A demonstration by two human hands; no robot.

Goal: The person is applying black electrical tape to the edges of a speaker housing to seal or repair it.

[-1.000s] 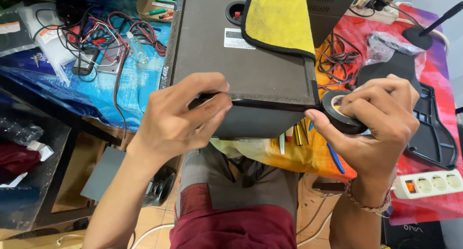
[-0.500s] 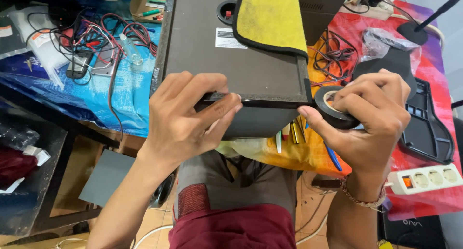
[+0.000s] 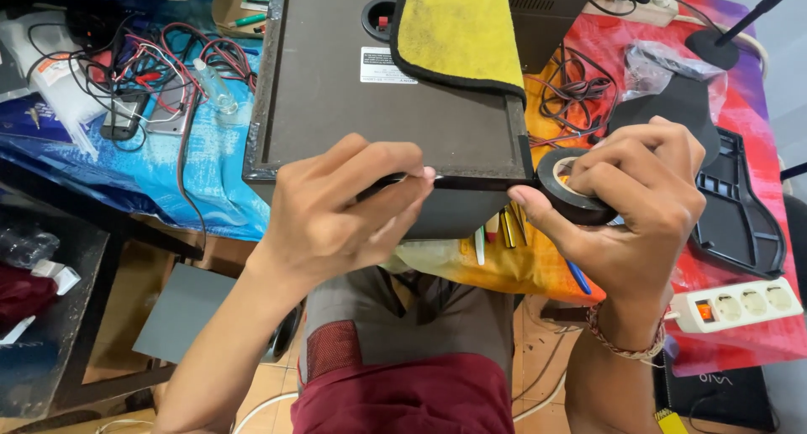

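Right hand point(image 3: 639, 207) clamped on black tape roll point(image 3: 572, 186), now drawn further right than a second ago; strip point(image 3: 471, 183) stretched taut along near edge of dark speaker cabinet point(image 3: 370, 106). Left hand point(image 3: 336, 220) closed, fingertips pressing tape end onto that edge. Yellow cloth point(image 3: 458, 35) draped on cabinet. No containers visible; clear plastic bag point(image 3: 651, 64) at far right, contents unclear.

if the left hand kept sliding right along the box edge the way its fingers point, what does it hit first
Probably the black tape roll held in the right hand. The left hand fingertips point right along the taped front edge of the dark speaker box, and nothing else shows in that line.
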